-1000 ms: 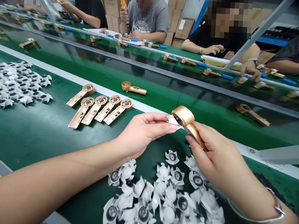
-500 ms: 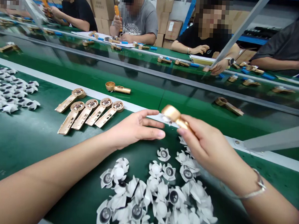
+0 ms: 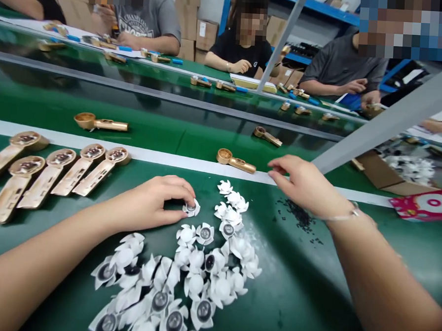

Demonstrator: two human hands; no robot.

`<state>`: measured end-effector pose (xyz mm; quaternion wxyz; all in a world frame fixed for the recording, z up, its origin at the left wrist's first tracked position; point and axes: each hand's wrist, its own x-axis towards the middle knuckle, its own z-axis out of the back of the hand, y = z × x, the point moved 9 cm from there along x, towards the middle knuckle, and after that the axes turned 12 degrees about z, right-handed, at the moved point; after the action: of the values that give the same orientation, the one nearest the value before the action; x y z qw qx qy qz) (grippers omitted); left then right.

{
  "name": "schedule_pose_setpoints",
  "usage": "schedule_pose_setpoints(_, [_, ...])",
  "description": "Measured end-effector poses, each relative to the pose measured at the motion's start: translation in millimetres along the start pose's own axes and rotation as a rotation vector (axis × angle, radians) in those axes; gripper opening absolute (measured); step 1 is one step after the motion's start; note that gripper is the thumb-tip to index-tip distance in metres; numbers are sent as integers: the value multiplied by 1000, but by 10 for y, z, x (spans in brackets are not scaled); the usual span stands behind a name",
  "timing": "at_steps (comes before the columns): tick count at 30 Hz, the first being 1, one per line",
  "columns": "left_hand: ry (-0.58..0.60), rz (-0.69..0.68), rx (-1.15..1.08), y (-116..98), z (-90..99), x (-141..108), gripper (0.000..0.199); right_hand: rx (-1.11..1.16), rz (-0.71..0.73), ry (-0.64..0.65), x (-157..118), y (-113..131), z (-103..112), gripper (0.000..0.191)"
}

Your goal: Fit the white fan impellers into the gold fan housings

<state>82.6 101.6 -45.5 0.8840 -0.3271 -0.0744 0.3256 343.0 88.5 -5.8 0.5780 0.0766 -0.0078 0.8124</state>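
My left hand (image 3: 156,201) has its thumb and fingertips on a small white fan blade (image 3: 192,209) at the top of a loose pile of white fan blades (image 3: 196,284). The right hand (image 3: 303,182) holds nothing; its fingers are apart, just right of a gold handheld-fan casing (image 3: 239,163). That casing lies across the white strip and the green belt, its round end to the left. Several gold casing halves (image 3: 83,165) with motors in their round ends lie left of my left hand.
Small black parts (image 3: 300,216) are scattered below my right hand. A pink packet (image 3: 424,205) and an open carton (image 3: 378,171) of white blades stand at right. A slanted grey post (image 3: 390,105) rises there. More casings lie on the belt (image 3: 153,115); co-workers sit beyond it.
My right hand has let go of the gold casing, which now lies at the belt's edge. My left hand has come down onto a fan blade. The view has swung right.
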Motion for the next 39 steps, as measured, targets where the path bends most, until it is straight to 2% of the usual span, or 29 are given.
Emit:
schedule_pose_setpoints(2, [-25, 48, 14, 68, 11, 15, 30, 21, 50, -36, -350, 45, 34, 25])
schedule_pose_setpoints(4, [-42, 75, 38, 99, 12, 25, 41, 41, 70, -60, -684, 70, -23, 22])
schedule_pose_setpoints(6, [-49, 63, 51, 70, 9, 35, 42, 48, 50, -85, -947, 71, -105, 20])
schedule_pose_setpoints(8, [-46, 73, 40, 37, 8, 53, 36, 53, 45, -109, -1106, 99, -163, 19])
schedule_pose_setpoints(11, [-60, 136, -11, 22, 29, 81, 34, 56, 52, -118, -1160, 152, -189, 19])
schedule_pose_setpoints(15, [-105, 244, -92, 64, 70, 88, 36, 22, 15, -103, -1003, 109, -164, 21])
schedule_pose_setpoints(21, [-177, 342, -126, 155, 121, 51, 38, -69, -16, 53, -653, 109, -290, 28])
schedule_pose_setpoints(25, [-199, 421, -498, 252, 117, 15, 46, -146, -39, 123, -547, 171, -324, 29])
schedule_pose_setpoints(29, [-239, 482, -802, 253, 113, -41, 42, -130, -48, 126, -370, 247, -254, 24])
schedule_pose_setpoints(32, [-227, 472, -996, 166, 81, -74, 42, -7, 31, 107, -89, 562, -144, 19])
schedule_pose_setpoints(36, [-195, 402, -1204, 12, 65, -108, 42, 529, 185, -72, 252, 1262, 109, 17])
schedule_pose_setpoints(38, [-206, 378, -1242, -25, 93, -132, 43, 746, 222, -165, 308, 1493, 201, 16])
schedule_pose_setpoints(39, [-214, 366, -1250, -37, 112, -144, 44, 774, 232, -192, 311, 1562, 220, 15])
